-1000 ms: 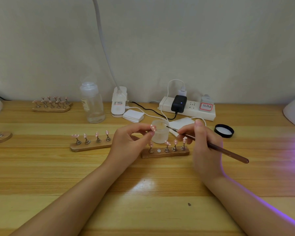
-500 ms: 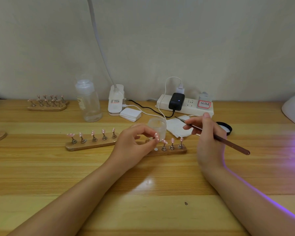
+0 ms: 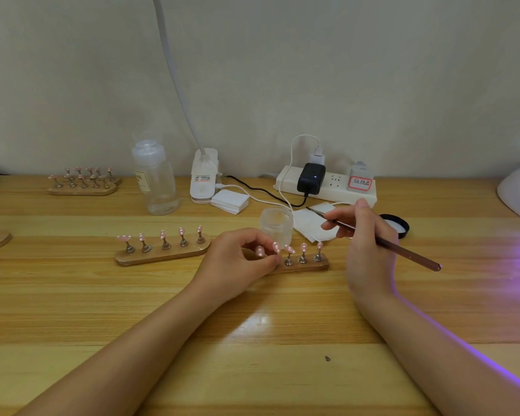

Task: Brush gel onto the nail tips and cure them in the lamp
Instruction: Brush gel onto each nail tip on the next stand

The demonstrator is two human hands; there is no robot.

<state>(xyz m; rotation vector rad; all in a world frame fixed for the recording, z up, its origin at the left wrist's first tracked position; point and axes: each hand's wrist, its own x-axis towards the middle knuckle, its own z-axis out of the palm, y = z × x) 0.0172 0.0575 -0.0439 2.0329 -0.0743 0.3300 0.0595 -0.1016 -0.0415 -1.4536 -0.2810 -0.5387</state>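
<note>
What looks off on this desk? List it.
Little stands out. The jar sits open, its black lid lying apart to the right. The near holder shows three tips where the left holder has five; the left hand covers the rest. No spill is visible.

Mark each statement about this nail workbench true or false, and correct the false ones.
1. The right hand holds a brush. True.
2. The gel jar still has its black lid on. False: the jar is open; the black lid lies on the table to its right.
3. The wooden stand left of the left hand carries five nail tips. True.
4. The brush tip is dipped in the jar. False: it is in the air, over the white wipes.
5. A black adapter is plugged into the power strip. True.
</note>
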